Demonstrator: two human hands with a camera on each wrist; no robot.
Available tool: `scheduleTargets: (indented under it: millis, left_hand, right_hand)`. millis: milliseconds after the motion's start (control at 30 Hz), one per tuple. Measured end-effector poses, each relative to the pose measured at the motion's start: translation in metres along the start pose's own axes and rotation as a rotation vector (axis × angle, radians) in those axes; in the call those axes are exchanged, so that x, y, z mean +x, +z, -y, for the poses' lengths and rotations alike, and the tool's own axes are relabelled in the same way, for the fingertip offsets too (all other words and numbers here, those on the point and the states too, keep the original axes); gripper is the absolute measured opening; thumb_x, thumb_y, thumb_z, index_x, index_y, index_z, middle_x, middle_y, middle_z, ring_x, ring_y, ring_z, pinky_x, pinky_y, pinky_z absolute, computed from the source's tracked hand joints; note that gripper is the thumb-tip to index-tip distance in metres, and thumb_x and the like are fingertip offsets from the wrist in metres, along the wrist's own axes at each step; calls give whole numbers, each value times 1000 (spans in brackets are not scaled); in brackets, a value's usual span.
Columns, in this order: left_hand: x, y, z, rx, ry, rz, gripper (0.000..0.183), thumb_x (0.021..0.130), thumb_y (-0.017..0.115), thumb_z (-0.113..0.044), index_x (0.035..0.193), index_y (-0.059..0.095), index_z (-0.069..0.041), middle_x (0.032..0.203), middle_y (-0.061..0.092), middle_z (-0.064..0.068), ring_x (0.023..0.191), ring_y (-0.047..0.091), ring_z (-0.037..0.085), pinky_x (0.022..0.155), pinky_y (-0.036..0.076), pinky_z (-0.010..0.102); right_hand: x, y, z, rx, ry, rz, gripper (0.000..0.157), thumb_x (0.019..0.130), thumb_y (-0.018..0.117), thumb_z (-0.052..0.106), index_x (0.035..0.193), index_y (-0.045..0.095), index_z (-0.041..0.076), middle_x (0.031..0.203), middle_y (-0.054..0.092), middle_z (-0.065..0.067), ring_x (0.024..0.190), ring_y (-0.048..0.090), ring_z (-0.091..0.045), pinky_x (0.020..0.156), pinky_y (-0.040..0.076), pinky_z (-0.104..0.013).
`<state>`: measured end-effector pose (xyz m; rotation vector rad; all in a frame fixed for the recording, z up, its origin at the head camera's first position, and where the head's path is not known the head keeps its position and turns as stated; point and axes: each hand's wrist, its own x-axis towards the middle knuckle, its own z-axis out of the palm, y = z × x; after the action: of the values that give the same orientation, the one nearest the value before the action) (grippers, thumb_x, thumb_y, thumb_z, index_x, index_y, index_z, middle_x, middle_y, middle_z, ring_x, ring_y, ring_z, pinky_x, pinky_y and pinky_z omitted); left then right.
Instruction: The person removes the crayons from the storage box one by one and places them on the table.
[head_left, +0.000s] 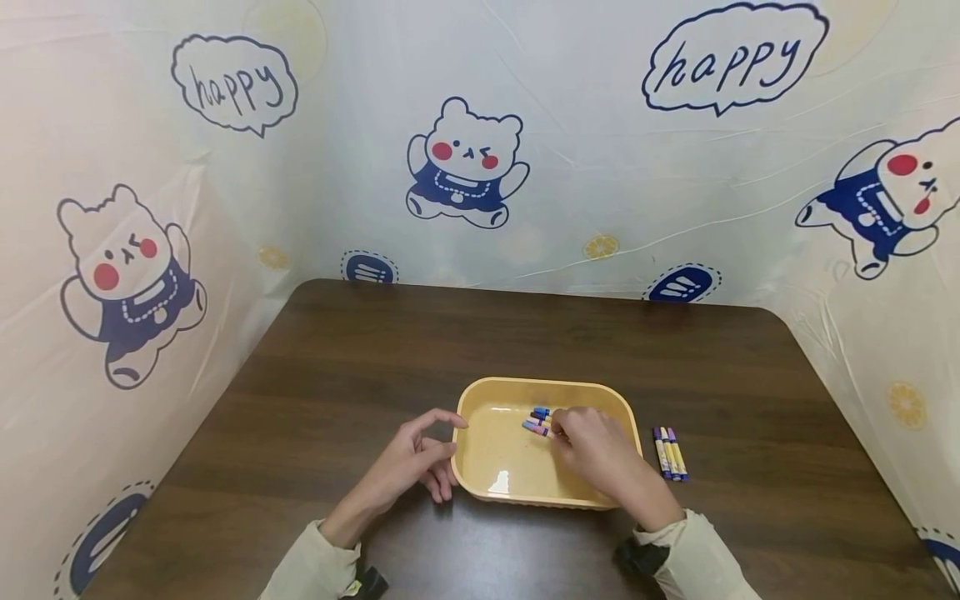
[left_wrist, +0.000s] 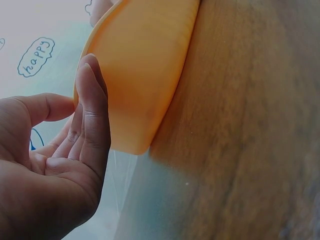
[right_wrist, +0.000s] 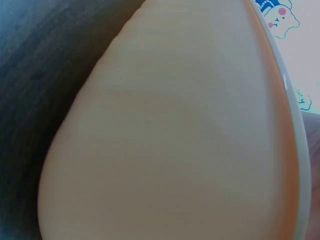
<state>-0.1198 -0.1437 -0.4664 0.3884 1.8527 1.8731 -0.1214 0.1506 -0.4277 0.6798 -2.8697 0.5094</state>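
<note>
A shallow yellow plastic basin (head_left: 495, 482) stands on the table. My left hand (head_left: 408, 458) is at its left rim, with the index fingertip over the edge and the thumb against it. In the left wrist view, fingers (left_wrist: 92, 120) lie along the basin's outer wall (left_wrist: 145, 75). My right hand (head_left: 600, 450) reaches inside the basin, its curled fingers on several small crayons (head_left: 537, 422) with blue, purple and pink ends. The fingers hide the crayons' right ends. The right wrist view shows only the basin's outer wall (right_wrist: 165, 130) up close.
Three more crayons (head_left: 671, 454), yellow with purple ends, lie side by side on the table right of the basin. The dark brown wooden table (head_left: 360, 350) is enclosed by a pale curtain (head_left: 570, 192) printed with cartoon bears.
</note>
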Motion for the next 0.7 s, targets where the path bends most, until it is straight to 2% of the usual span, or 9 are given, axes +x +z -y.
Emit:
scheduleTargets:
  millis: [367, 567, 700]
  left_hand:
    - [-5, -4, 2, 2, -3, -19, 37, 102, 54, -6, 137, 44, 0, 72, 68, 24, 52, 65, 21, 47, 58, 42]
    - [-2, -3, 0, 14, -13, -22, 37, 101, 55, -7, 137, 46, -2, 71, 69, 22, 52, 65, 22, 48, 58, 39]
    - [-1, -2, 0, 15, -9, -13, 37, 101, 55, -6, 136, 46, -2, 70, 69, 20, 52, 65, 21, 47, 58, 39]
  right_hand:
    - [4, -11, -1, 15, 26, 21, 18, 83, 77, 5, 73, 64, 14, 65, 50, 9, 59, 42, -9, 52, 38, -25]
    - [1, -31, -9, 33, 107, 2, 9, 85, 77, 9, 81, 70, 10, 68, 56, 5, 59, 46, -11, 51, 41, -27]
    - [-3, -42, -16, 33, 146, -18, 8, 87, 76, 9, 82, 70, 9, 68, 56, 4, 58, 47, -11, 51, 40, -27]
